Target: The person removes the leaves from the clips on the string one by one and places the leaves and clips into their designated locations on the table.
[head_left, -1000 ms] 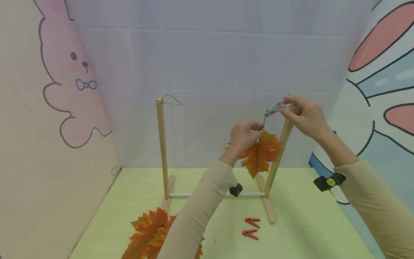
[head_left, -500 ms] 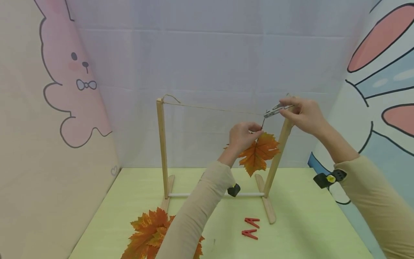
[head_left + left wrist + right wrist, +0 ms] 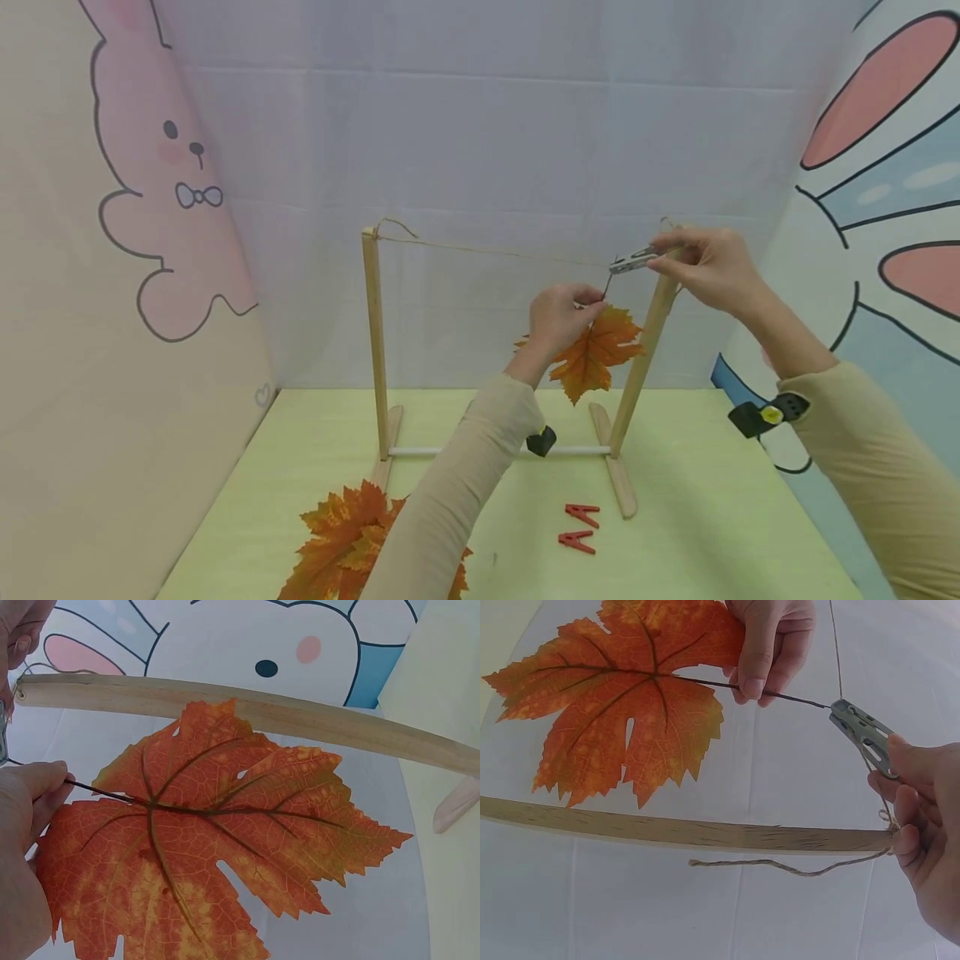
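My left hand (image 3: pixel 558 318) pinches the dark stem of an orange maple leaf (image 3: pixel 596 354), which hangs below the string. In the left wrist view the leaf (image 3: pixel 225 832) spreads out beside the fingers. With thumb and fingers my right hand (image 3: pixel 712 265) grips the handle end of a grey metal clothespin (image 3: pixel 862 735). Its nose meets both the twine (image 3: pixel 836 645) and the stem's tip, close to the right post. That twine (image 3: pixel 487 249) runs between the two posts of a wooden stand (image 3: pixel 377 333).
Two red clothespins (image 3: pixel 577 542) lie on the pale yellow table (image 3: pixel 712 500) in front of the stand. More orange leaves (image 3: pixel 348 533) lie at the front left, partly hidden by my left sleeve. A loose twine end (image 3: pixel 780 866) dangles by the right post (image 3: pixel 705 832).
Both hands stay at the string. The clothespin has tilted to lie flatter as my right fingers closed further over its handles, and the leaf has shifted slightly left.
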Motion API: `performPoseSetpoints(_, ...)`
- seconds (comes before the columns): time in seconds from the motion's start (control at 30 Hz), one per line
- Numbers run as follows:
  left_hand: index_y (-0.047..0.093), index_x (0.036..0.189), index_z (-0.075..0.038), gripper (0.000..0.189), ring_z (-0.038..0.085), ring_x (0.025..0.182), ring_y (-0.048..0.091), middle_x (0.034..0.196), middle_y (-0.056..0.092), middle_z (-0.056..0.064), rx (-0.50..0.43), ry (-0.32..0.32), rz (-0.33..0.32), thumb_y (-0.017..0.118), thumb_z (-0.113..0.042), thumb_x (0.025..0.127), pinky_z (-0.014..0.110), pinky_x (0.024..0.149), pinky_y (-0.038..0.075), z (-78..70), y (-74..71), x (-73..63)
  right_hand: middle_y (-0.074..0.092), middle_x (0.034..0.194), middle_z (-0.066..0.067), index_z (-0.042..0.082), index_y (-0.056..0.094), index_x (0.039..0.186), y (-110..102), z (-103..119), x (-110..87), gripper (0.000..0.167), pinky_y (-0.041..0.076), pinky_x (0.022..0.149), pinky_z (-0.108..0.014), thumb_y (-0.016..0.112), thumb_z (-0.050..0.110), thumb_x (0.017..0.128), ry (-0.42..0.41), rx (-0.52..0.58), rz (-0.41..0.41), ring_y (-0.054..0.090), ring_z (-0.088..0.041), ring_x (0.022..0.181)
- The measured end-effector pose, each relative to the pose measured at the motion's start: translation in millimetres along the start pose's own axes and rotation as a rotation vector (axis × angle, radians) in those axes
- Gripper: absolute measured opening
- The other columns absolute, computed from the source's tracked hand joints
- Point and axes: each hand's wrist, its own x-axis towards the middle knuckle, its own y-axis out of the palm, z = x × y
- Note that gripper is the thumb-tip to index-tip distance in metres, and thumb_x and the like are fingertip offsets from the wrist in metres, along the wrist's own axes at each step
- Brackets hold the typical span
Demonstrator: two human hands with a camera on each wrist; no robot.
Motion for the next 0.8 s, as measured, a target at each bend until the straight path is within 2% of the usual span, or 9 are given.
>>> performPoseSetpoints(0.27, 0.072, 0.096, -0.017, 0.018, 0.005, 0.078, 0.062, 0.090, 0.070, -0.007, 0.010, -0.024, -0.002, 0.064, -0.028, 0.084, 0.012, 0.058, 0.041, 2.2, -2.7, -3.7, 0.064, 0.069, -0.016, -0.001, 0.069, 0.095, -1, 2, 1.9, 0.017, 0.031, 0.038, -0.019, 0.067, 0.008, 0.081, -0.064, -0.025, -0.037, 0.040, -0.005, 0.043)
performPoseSetpoints(0.4, 0.072, 0.096, -0.017, 0.018, 0.006, 0.078, 0.062, 0.090, 0.070, -0.006, 0.008, -0.023, 0.002, 0.064, -0.028, 0.085, 0.012, 0.058, 0.041, 3.2, -3.2, -5.3, 0.061, 0.063, -0.015, -0.002, 0.070, 0.093, -1, 0, 2.9, 0.016, 0.028, 0.037, -0.019, 0.068, 0.005, 0.080, -0.107, -0.040, -0.086, 0.034, -0.005, 0.040)
performPoseSetpoints(0.63, 0.072, 0.096, -0.017, 0.018, 0.006, 0.078, 0.063, 0.090, 0.070, -0.006, 0.032, 0.012, -0.002, 0.063, -0.028, 0.085, 0.012, 0.059, 0.041, 8.5, -3.7, -9.0, 0.062, 0.065, -0.014, -0.002, 0.070, 0.093, -2, 0, 1.3, 0.016, 0.025, 0.036, -0.019, 0.068, 0.004, 0.079, -0.142, -0.039, -0.151, 0.029, -0.003, 0.037)
performPoseSetpoints(0.8, 0.072, 0.095, -0.017, 0.018, 0.005, 0.076, 0.063, 0.090, 0.070, -0.007, 0.031, -0.013, -0.009, 0.064, -0.028, 0.085, 0.012, 0.057, 0.040, 13.6, -6.2, -11.9, 0.056, 0.055, -0.008, -0.001, 0.070, 0.095, -3, 1, 1.5, 0.018, 0.024, 0.036, -0.018, 0.069, 0.003, 0.078, -0.167, -0.045, -0.211, 0.027, -0.002, 0.037)
